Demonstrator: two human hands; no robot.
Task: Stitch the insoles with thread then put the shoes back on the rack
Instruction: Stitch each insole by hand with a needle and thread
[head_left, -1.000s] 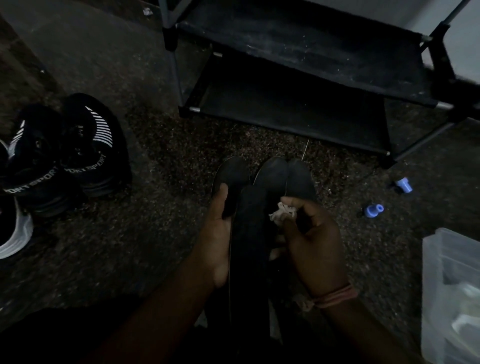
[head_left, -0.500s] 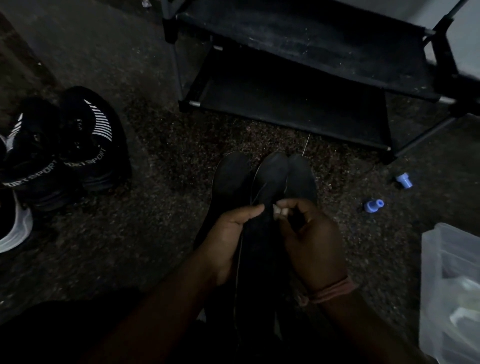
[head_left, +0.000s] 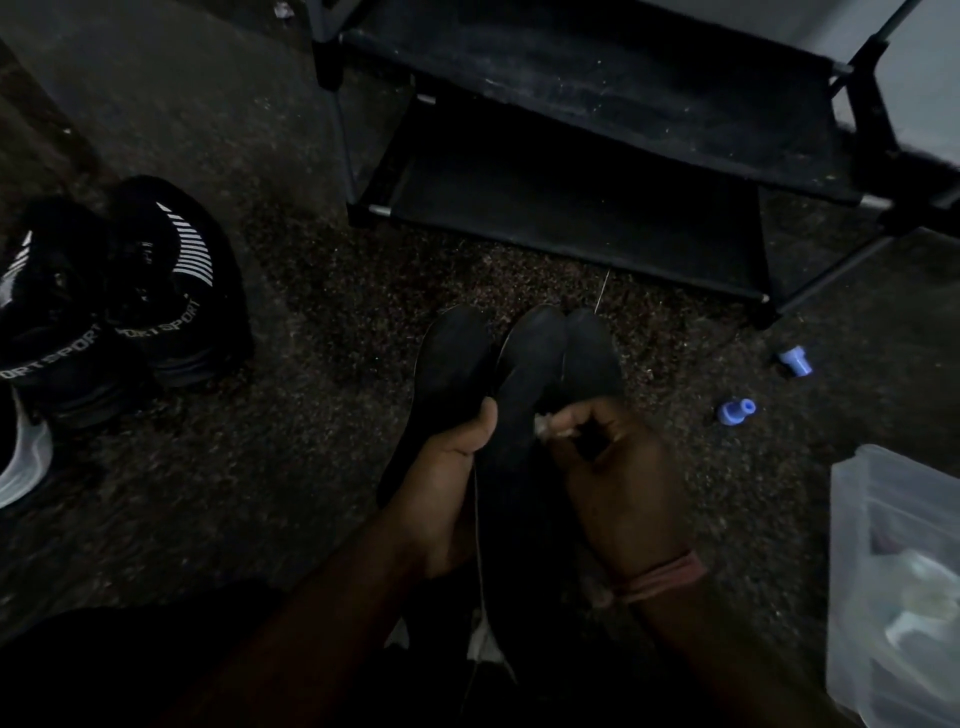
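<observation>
Three dark insoles fan out in front of me: one on the left (head_left: 451, 358), one in the middle (head_left: 530, 364), one on the right (head_left: 592, 353). My left hand (head_left: 447, 483) grips the stack from the left, thumb on the middle insole. My right hand (head_left: 618, 478) pinches something small and pale at the middle insole's right edge; a needle cannot be made out there. A pale thread (head_left: 477, 525) hangs down along my left hand. A thin metal needle (head_left: 602, 291) pokes up past the right insole's tip. A pair of black sport shoes (head_left: 124, 291) stands at the left.
The black two-shelf shoe rack (head_left: 571, 156) stands straight ahead on the speckled carpet. Two blue plastic spools (head_left: 735, 411) (head_left: 795, 361) lie on the floor at the right. A clear plastic box (head_left: 893, 571) sits at the right edge, a white shoe (head_left: 23, 462) at the far left.
My left hand moved from flat beside the insoles to gripping them, thumb over the middle one. My right hand closed its pinch and shifted slightly down. The pale tuft in its fingers is now mostly hidden.
</observation>
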